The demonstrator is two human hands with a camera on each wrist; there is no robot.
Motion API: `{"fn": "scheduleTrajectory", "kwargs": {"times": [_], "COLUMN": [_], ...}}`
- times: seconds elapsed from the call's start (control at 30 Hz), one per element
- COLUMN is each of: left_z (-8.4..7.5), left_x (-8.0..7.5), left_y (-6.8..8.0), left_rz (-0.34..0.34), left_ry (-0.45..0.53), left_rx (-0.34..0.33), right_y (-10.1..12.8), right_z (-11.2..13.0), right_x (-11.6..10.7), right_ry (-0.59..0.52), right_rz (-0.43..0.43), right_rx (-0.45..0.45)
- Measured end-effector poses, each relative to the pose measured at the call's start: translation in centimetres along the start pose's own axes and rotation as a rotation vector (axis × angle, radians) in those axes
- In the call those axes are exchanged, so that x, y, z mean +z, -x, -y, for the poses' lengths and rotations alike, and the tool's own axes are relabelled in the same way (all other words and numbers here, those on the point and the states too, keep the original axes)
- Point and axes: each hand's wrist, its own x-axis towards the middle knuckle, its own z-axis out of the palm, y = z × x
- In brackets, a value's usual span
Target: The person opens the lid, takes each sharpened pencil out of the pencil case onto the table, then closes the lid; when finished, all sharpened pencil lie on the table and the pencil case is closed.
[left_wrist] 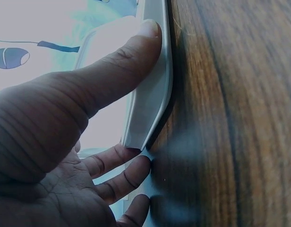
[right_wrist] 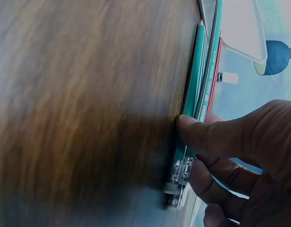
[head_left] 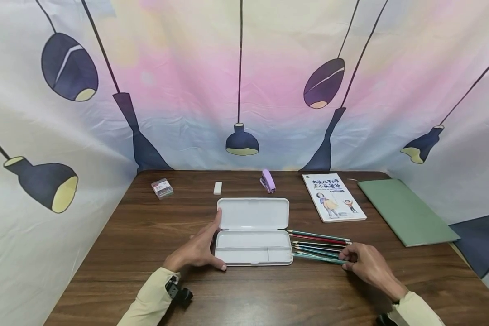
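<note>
An open white pencil case (head_left: 253, 213) lies on the table, its lid folded back and its tray divided into compartments. My left hand (head_left: 197, 249) holds the case's left end, with the thumb (left_wrist: 122, 64) against the front wall and the other fingers round the end and back. To the right of the case, several pencils (head_left: 322, 236) lie side by side, mostly teal, one red and one dark. My right hand (head_left: 366, 263) pinches a teal pencil (right_wrist: 211, 71) near its eraser end, thumb against fingers. That pencil's point reaches over the tray's right edge.
Along the back stand a small clear box (head_left: 162, 188), a white eraser (head_left: 218, 188) and a purple stapler (head_left: 267, 181). A white book (head_left: 334, 198) and a green folder (head_left: 407, 212) lie at the right. A printed cloth (head_left: 187, 90) hangs behind the wooden table (head_left: 244, 299).
</note>
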Motion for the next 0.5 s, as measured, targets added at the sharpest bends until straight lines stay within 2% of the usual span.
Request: {"fn": "scheduleTrajectory", "kwargs": {"times": [0.2, 0.5], "left_z": [0.14, 0.1], "left_x": [0.0, 0.05], "left_y": [0.14, 0.09], "left_rz": [0.001, 0.007], "left_ry": [-0.005, 0.003], "left_rx": [0.003, 0.003], "right_y": [0.47, 0.33], "right_z": [-0.46, -0.37], "right_x": [-0.37, -0.32], "right_ry": [0.006, 0.045], "right_rz": [-0.019, -0.041], "right_rx": [0.033, -0.006]}}
